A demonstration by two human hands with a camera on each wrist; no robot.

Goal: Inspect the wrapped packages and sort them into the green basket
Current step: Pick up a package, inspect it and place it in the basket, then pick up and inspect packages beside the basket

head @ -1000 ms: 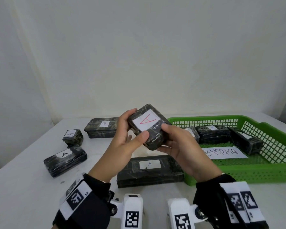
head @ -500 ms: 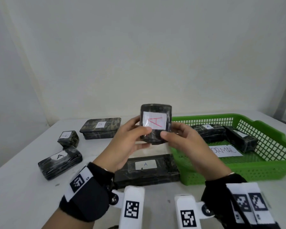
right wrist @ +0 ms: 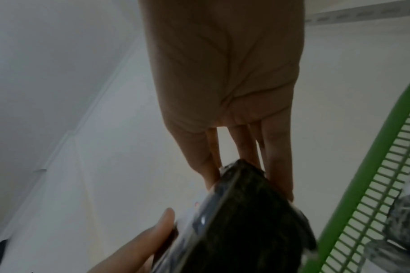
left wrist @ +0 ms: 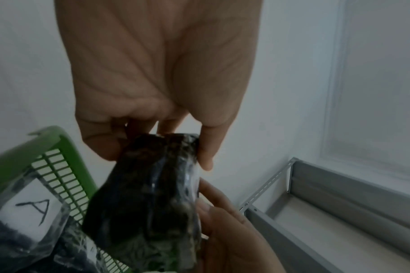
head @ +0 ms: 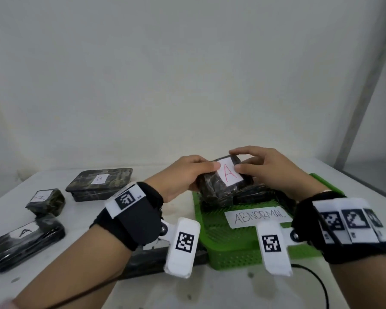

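— What are we wearing on the left wrist (head: pixel 135 216)?

— A black wrap with a white strap that carries a square black-and-white marker. A white block (head: pixel 183 245) with another marker hangs off it on a small pivot.

— And our right wrist (head: pixel 343 228)?

— The same black wrap, several white marker tags side by side, its own white block (head: pixel 273 248), and a thin black cable (head: pixel 319 277) trailing below. Forearms bare.

The basket (head: pixel 243 253) sits at the table's (head: pixel 221 291) right side, holding packages along its far wall and a paper sign (head: pixel 257 216) before them. Both hands hold one package (head: pixel 223 186) over the basket's far left corner. Three packages lie towards the table's left edge, another (head: pixel 152 262) just left of the basket.
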